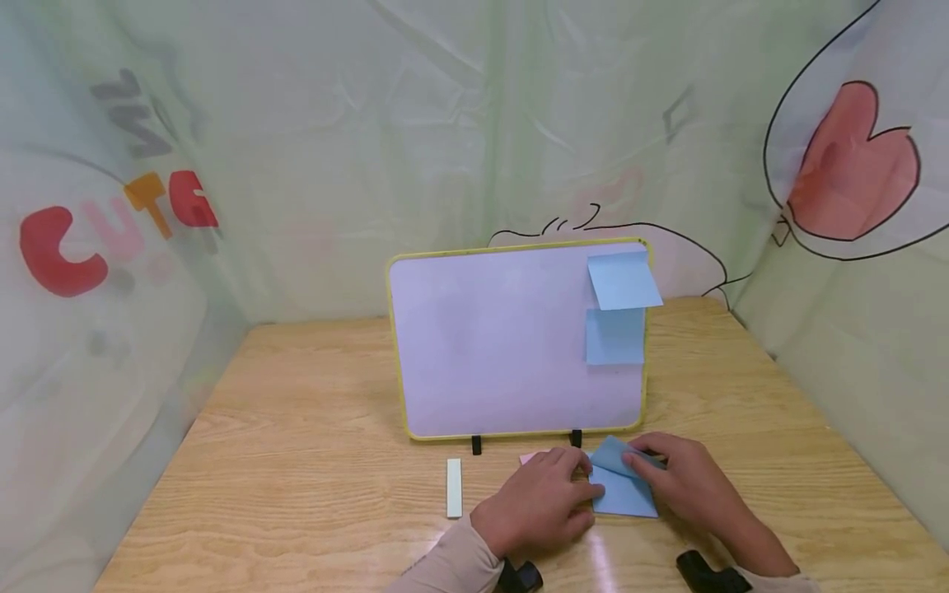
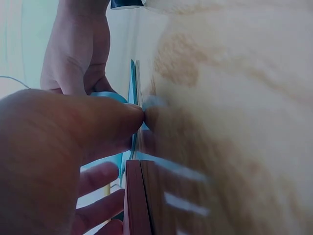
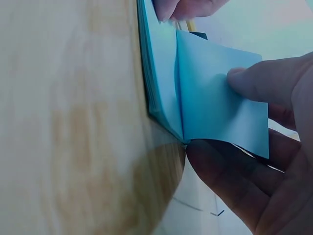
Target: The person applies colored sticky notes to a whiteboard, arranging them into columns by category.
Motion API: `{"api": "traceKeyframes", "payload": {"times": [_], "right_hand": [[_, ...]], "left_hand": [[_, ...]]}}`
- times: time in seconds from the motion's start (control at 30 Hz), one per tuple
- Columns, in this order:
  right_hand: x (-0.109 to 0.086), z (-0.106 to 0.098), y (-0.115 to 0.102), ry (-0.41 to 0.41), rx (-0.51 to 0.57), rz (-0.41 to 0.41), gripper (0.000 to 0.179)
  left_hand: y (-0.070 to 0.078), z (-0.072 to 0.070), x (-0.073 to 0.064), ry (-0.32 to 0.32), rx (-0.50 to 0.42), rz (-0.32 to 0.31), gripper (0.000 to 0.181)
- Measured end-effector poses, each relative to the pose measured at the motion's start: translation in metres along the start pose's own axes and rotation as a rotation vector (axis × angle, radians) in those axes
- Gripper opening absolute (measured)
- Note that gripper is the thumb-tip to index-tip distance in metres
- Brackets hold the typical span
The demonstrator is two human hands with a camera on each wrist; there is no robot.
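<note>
A pad of blue sticky notes [image 1: 626, 501] lies on the table in front of the whiteboard. My right hand [image 1: 689, 478] pinches its top sticky note [image 3: 210, 83] between thumb and fingers. That sheet is peeled up and folded back, still meeting the pad along one edge in the right wrist view. At the pad's left side my left hand [image 1: 539, 501] rests, its thumb [image 2: 117, 117] and fingertips against the blue notes. Beneath the left hand is a pink pad [image 2: 136, 196], mostly hidden in the head view.
The yellow-framed whiteboard [image 1: 489, 346] stands on small black feet behind the hands. Two blue notes, an upper one [image 1: 625, 280] and a lower one [image 1: 615, 336], stick to its right side. A pale narrow strip [image 1: 454, 487] lies left of the left hand.
</note>
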State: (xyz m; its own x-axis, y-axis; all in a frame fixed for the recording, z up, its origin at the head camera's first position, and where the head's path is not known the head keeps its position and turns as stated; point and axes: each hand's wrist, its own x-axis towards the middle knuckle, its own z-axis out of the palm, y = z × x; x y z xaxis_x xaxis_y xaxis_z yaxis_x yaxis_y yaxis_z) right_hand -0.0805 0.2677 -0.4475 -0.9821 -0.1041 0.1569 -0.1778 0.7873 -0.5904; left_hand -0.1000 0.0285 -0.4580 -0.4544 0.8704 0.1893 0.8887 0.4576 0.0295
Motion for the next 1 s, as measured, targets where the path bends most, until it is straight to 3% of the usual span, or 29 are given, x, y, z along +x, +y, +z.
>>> {"api": "traceKeyframes", "payload": {"times": [0.4,0.67,1.0], "right_hand": [[-0.0007,-0.0016,0.0018,0.040,-0.034,0.016,0.019],[-0.0008,-0.0011,0.0056,0.022,-0.007,0.064,0.021],[0.0017,-0.0031,0.0095,0.065,-0.010,0.034,0.018]], "left_hand": [[0.0014,-0.0005,-0.0012,-0.018,0.059,0.017,0.030],[0.0011,0.0030,-0.0027,-0.052,0.010,-0.001,0.033],[-0.0012,0.0028,-0.0025,-0.056,0.005,0.006,0.034]]}}
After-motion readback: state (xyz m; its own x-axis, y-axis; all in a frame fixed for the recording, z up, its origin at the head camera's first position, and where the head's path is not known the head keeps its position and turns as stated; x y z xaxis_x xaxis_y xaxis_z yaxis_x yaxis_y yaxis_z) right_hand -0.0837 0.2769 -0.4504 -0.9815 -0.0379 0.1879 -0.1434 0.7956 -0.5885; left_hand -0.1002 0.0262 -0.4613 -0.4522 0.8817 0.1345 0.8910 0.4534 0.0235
